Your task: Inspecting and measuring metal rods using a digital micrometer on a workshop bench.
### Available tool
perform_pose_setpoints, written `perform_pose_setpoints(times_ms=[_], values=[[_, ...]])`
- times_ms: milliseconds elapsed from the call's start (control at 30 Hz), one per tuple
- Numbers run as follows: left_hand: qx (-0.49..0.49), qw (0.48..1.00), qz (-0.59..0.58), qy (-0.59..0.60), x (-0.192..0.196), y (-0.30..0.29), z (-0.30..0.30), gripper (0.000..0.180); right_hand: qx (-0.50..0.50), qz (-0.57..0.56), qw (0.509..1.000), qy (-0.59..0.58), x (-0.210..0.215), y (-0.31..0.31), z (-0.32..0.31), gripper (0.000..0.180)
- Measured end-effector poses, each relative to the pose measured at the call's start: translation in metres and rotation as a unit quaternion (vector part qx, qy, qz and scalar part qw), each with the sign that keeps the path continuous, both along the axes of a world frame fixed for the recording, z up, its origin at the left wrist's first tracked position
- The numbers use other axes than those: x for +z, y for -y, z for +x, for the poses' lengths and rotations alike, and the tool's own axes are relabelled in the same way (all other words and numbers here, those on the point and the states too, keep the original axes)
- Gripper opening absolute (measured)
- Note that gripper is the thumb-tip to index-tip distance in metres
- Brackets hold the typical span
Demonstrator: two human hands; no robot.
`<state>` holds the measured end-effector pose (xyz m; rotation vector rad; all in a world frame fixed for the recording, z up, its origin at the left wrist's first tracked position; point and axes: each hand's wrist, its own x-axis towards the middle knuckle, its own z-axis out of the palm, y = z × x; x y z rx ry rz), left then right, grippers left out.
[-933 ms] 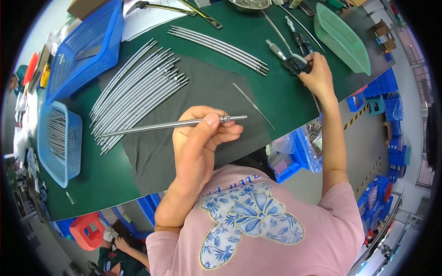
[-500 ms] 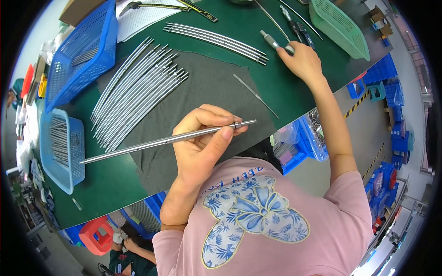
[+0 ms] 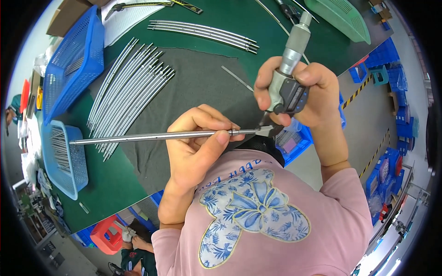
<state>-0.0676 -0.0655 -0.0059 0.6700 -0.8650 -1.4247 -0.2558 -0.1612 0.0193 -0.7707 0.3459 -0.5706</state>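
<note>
Pinched between the thumb and fingers of my left hand (image 3: pixel 191 149) is a slim steel rod (image 3: pixel 138 138), held nearly level, its long end reaching left over the light blue basket. My right hand (image 3: pixel 322 96) is closed round a digital micrometer (image 3: pixel 290 94) whose thimble points up and away. The micrometer's frame is at the rod's short right tip; whether its jaws touch the metal cannot be made out. On a dark grey cloth (image 3: pixel 198 83) lies a fan of similar steel rods (image 3: pixel 126 94), left of my hands. A thin flat strip (image 3: pixel 235 77) rests beyond them.
A few more rods (image 3: pixel 202 34) lie along the far side of the green table (image 3: pixel 110 198). Baskets stand around: blue (image 3: pixel 92 69), light blue (image 3: pixel 80 156) with rods inside, pale green (image 3: pixel 343 20). A caliper (image 3: pixel 138 5) lies on paper. A co-worker (image 3: pixel 138 255) sits lower left.
My right hand has lifted the micrometer off the table and brought it nearer, to the rod's right tip. The rod in my left hand has turned from slanting to nearly level.
</note>
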Motion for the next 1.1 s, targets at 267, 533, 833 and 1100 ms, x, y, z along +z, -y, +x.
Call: perform_pose_setpoints(times_ms=[267,533,833,1100], values=[[0.011,1.0,-0.017,0.018,0.004,-0.001,-0.003,0.007,-0.038,0.089,0.995,-0.025,0.011,-0.004,0.025,0.07],[0.003,1.0,-0.006,0.029,0.006,-0.003,-0.001,0.009,-0.042,0.126,0.991,-0.037,0.008,-0.005,0.032,0.067],[-0.016,0.998,-0.017,0.059,0.002,-0.002,0.001,0.009,-0.047,0.126,0.99,-0.03,0.011,-0.011,0.037,0.068],[-0.023,0.997,-0.024,0.073,0.0,-0.002,0.002,0.009,-0.052,0.118,0.991,-0.038,0.009,-0.011,0.038,0.068]])
